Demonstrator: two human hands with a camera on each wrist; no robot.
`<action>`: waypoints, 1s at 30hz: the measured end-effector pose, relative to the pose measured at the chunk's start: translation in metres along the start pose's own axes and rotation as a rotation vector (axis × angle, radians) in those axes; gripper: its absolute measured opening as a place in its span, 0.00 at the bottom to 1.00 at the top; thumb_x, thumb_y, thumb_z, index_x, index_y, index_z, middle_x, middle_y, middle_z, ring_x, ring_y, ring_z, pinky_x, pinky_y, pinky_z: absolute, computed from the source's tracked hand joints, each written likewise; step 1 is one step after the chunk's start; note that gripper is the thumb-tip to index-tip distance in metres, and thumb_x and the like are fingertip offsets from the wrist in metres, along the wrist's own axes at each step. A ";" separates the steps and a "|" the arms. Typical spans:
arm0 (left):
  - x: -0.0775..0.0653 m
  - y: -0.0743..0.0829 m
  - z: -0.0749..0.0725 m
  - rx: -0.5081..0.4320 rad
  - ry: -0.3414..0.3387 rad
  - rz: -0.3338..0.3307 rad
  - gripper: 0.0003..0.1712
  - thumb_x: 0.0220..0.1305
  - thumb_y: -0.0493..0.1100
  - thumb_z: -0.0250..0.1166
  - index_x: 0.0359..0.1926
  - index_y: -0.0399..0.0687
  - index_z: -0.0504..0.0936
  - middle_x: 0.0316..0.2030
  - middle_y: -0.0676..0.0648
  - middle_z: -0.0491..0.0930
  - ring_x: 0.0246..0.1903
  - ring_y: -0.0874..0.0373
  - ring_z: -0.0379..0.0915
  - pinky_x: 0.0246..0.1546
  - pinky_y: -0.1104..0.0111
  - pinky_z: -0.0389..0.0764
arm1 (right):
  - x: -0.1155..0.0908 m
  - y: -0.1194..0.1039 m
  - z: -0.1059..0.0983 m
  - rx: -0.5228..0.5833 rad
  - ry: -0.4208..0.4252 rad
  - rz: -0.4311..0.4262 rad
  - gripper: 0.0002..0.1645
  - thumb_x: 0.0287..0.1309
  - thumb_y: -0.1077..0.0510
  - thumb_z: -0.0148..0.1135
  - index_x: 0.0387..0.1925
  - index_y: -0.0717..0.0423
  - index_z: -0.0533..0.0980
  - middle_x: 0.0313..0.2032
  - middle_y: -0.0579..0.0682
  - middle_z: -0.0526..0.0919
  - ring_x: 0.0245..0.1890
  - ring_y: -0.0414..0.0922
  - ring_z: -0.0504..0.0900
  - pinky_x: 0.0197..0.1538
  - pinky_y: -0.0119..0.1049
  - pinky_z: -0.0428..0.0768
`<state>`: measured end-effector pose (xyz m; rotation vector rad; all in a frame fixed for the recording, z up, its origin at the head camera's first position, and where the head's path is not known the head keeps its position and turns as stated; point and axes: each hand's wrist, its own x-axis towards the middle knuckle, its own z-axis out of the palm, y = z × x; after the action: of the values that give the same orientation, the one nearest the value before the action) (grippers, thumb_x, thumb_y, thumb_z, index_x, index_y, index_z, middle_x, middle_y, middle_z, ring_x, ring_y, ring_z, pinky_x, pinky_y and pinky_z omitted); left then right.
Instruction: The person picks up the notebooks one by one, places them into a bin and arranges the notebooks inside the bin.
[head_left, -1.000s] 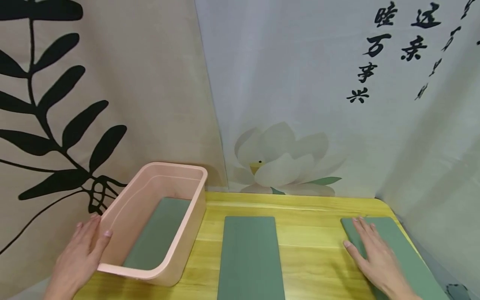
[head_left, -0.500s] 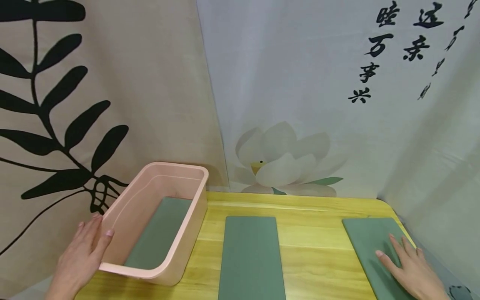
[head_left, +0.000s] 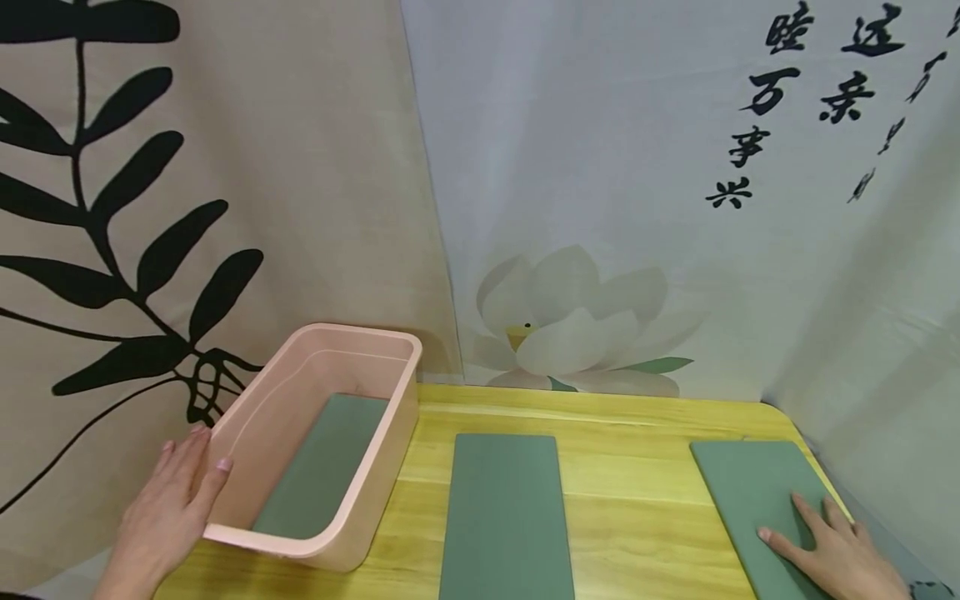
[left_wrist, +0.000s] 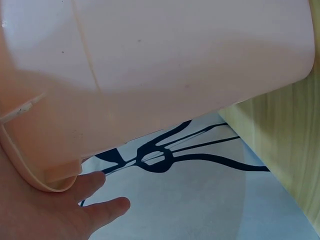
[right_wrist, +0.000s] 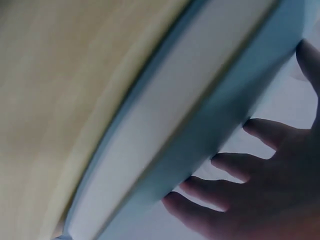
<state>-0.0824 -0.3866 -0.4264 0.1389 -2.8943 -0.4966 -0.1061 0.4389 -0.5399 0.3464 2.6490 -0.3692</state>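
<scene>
My left hand (head_left: pixel 165 508) rests on the near left rim of the pink plastic bin (head_left: pixel 378 492). Its fingers lie along the outside; its thumb overlaps the inner wall. In the left wrist view, two extended fingertips (left_wrist: pixel 117 207) show just beyond the lip. At the far right of the table, my right hand (head_left: pixel 843 550) lies spread, with its fingertips on a green-covered book (head_left: pixel 750 475). From the right wrist, the white page block (right_wrist: pixel 160 115) appears between the covers, with several fingertips touching the upper cover.
Another green book (head_left: pixel 504 517) lies flat in mid-table. A third green panel, like the books' covers, lies on the floor of the bin (head_left: pixel 322 467). Curtains (head_left: pixel 600 167) hang behind the yellow wood-grain table (head_left: pixel 630 475).
My right hand has slid rightward and nearer across the book, away from its far left corner. The left hand stays at the bin's rim. The head view has shifted slightly left.
</scene>
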 end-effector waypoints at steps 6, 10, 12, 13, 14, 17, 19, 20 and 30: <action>0.000 0.001 0.000 0.003 0.007 -0.003 0.42 0.84 0.57 0.42 0.78 0.27 0.48 0.78 0.27 0.44 0.76 0.24 0.32 0.59 0.20 0.50 | 0.003 0.000 0.003 -0.041 0.001 0.043 0.77 0.50 0.10 0.50 0.73 0.73 0.56 0.65 0.87 0.49 0.58 0.90 0.54 0.49 0.80 0.68; -0.001 0.000 0.000 0.001 0.009 0.004 0.41 0.84 0.56 0.42 0.78 0.27 0.48 0.78 0.26 0.45 0.76 0.24 0.33 0.59 0.20 0.50 | -0.003 -0.007 0.008 -0.074 -0.005 0.017 0.76 0.52 0.10 0.47 0.73 0.73 0.58 0.65 0.87 0.51 0.55 0.89 0.59 0.46 0.80 0.70; -0.001 0.000 -0.001 0.002 0.008 0.004 0.41 0.84 0.56 0.42 0.78 0.27 0.48 0.78 0.26 0.45 0.76 0.23 0.33 0.59 0.20 0.50 | -0.007 -0.014 0.010 -0.087 -0.005 -0.015 0.74 0.54 0.10 0.46 0.73 0.73 0.59 0.64 0.87 0.52 0.54 0.89 0.61 0.44 0.78 0.71; -0.001 0.000 -0.001 0.003 0.007 0.002 0.41 0.84 0.56 0.42 0.78 0.27 0.48 0.78 0.26 0.45 0.76 0.23 0.33 0.59 0.20 0.50 | -0.009 -0.018 0.012 -0.090 -0.004 -0.029 0.74 0.55 0.11 0.46 0.73 0.72 0.59 0.64 0.87 0.53 0.54 0.88 0.62 0.43 0.77 0.72; -0.001 0.000 -0.001 0.003 0.007 0.001 0.41 0.84 0.56 0.42 0.78 0.27 0.48 0.78 0.26 0.45 0.76 0.23 0.33 0.59 0.20 0.50 | -0.011 -0.021 0.013 -0.091 -0.005 -0.043 0.73 0.55 0.11 0.46 0.73 0.72 0.59 0.64 0.87 0.53 0.54 0.88 0.62 0.42 0.76 0.73; -0.001 0.001 -0.001 0.005 0.002 -0.005 0.41 0.84 0.57 0.42 0.78 0.27 0.48 0.78 0.26 0.44 0.76 0.23 0.32 0.59 0.20 0.50 | -0.016 -0.029 0.015 -0.077 -0.018 -0.088 0.70 0.58 0.14 0.48 0.73 0.72 0.60 0.64 0.88 0.53 0.53 0.89 0.63 0.43 0.74 0.74; -0.001 0.002 0.000 0.007 0.000 0.000 0.41 0.84 0.56 0.42 0.78 0.26 0.49 0.78 0.25 0.46 0.76 0.23 0.33 0.58 0.19 0.50 | -0.018 -0.029 0.014 -0.059 -0.025 -0.113 0.68 0.60 0.16 0.50 0.72 0.74 0.60 0.64 0.90 0.52 0.53 0.89 0.64 0.45 0.74 0.74; -0.001 0.002 0.000 0.003 -0.002 0.005 0.41 0.84 0.56 0.42 0.78 0.26 0.49 0.77 0.25 0.46 0.76 0.23 0.33 0.57 0.19 0.50 | -0.018 -0.028 0.013 -0.047 -0.030 -0.108 0.68 0.61 0.17 0.52 0.72 0.76 0.59 0.63 0.91 0.51 0.53 0.89 0.64 0.46 0.74 0.74; -0.006 0.005 0.007 -0.017 -0.006 0.017 0.41 0.84 0.56 0.43 0.76 0.23 0.52 0.76 0.23 0.50 0.76 0.22 0.33 0.61 0.22 0.50 | -0.022 -0.017 0.007 -0.062 0.002 0.167 0.84 0.44 0.14 0.64 0.64 0.90 0.54 0.41 0.82 0.70 0.42 0.72 0.77 0.51 0.63 0.79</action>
<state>-0.0788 -0.3791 -0.4327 0.1103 -2.8943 -0.5195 -0.0889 0.4170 -0.5327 0.5442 2.6038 -0.2322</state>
